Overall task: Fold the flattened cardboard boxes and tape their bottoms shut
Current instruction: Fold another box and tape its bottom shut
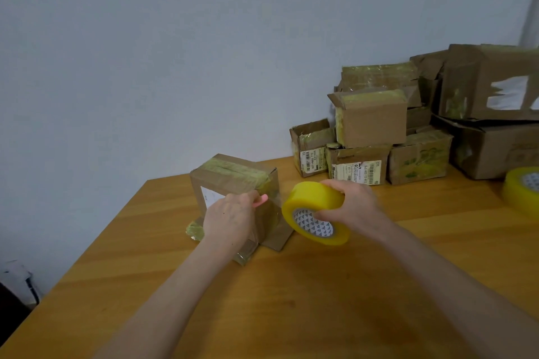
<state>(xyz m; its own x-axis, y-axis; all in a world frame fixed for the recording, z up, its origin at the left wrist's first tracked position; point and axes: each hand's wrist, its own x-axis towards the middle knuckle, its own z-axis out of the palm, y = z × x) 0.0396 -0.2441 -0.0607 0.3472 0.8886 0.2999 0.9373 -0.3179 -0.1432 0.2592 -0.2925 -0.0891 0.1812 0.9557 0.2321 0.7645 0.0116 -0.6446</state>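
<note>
Cardboard box (233,174) held by left hand (229,217); right hand (350,207) grips tape roll (315,198) just beside it.

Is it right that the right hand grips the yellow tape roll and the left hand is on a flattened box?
Not flattened: in the head view the right hand grips the yellow tape roll and the left hand is on a folded-up cardboard box.

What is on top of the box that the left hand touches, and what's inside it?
Yellowish tape strips run across the closed top of the box. The inside cannot be seen: the cardboard walls and the left hand, gripping a pink object, cover it.
</note>
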